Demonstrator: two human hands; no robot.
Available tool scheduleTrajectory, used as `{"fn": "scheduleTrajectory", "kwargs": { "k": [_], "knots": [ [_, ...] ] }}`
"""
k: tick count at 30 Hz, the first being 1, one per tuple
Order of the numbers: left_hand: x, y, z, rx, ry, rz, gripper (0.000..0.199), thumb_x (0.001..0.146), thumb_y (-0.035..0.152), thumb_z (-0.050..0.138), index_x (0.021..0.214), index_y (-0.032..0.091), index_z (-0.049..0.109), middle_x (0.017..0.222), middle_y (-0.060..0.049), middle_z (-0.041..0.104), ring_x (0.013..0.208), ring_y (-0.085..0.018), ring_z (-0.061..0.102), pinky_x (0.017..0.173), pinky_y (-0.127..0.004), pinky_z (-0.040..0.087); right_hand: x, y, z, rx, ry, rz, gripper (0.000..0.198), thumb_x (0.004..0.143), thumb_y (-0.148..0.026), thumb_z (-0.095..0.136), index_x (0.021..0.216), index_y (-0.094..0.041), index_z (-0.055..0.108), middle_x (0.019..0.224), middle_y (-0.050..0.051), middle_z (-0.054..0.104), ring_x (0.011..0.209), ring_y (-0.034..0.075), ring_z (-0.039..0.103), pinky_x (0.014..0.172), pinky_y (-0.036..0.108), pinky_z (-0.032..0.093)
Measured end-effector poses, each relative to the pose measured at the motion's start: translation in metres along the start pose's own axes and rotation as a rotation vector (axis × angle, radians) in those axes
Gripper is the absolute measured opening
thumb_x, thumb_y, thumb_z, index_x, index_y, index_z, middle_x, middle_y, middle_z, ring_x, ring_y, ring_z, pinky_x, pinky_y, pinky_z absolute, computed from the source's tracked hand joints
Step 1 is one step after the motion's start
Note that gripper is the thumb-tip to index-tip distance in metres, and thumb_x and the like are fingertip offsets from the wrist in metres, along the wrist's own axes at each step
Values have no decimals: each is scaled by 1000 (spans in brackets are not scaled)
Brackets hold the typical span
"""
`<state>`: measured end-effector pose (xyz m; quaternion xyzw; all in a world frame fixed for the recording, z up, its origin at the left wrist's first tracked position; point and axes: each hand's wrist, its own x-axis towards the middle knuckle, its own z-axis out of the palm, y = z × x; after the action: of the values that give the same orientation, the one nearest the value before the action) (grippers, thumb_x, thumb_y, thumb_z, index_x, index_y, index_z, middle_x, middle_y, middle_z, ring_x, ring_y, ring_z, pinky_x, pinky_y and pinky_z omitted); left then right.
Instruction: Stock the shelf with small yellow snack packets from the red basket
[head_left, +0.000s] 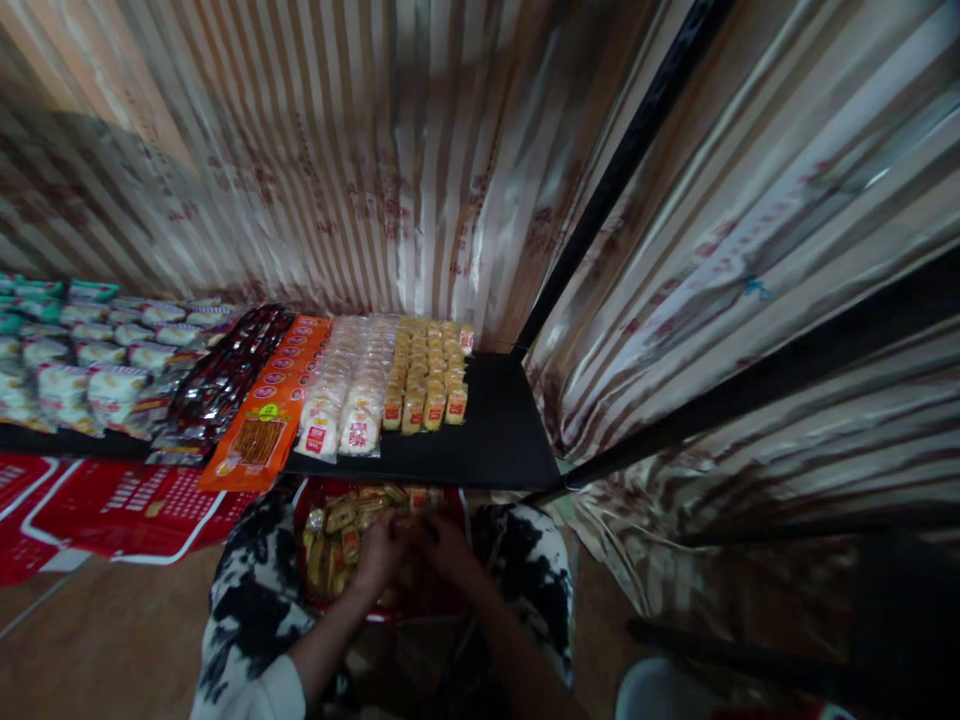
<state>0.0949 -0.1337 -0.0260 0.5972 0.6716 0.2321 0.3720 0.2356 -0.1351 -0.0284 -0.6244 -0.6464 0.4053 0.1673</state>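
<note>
Nearest me, a white sleeve (262, 690) and black-and-white patterned trousers (251, 590) run off the lower edge. The left hand (384, 548) and right hand (446, 552) come together over yellow wrapped snacks (342, 517) heaped in a red basket (420, 618); shadow hides the fingertips, so I cannot tell whether they grasp one. Similar yellow packets (427, 385) stand rowed on the black shelf (499, 430), their red labels (413, 418) unreadable to me; the orange pouch's (259, 440) print blurs too.
</note>
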Motion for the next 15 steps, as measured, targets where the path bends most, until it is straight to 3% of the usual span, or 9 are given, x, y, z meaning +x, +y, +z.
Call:
{"fn": "scheduleTrajectory", "kwargs": {
  "k": [5, 15],
  "knots": [
    [4, 36, -26, -23, 73, 115, 27, 73, 7, 45, 92, 16, 62, 90, -4, 60, 88, -14, 59, 82, -28, 48, -9, -12, -23, 364, 61, -124, 29, 78, -32, 54, 103, -21, 64, 101, 6, 70, 93, 22, 65, 85, 36, 49],
    [26, 111, -44, -217, 41, 268, 25, 77, 14, 48, 100, 15, 57, 93, -5, 60, 81, -12, 60, 76, -25, 51, -2, -29, -79, 560, 218, -141, 32, 75, -36, 55, 102, -20, 61, 93, 5, 70, 83, 18, 66, 77, 32, 54]
  ]
}}
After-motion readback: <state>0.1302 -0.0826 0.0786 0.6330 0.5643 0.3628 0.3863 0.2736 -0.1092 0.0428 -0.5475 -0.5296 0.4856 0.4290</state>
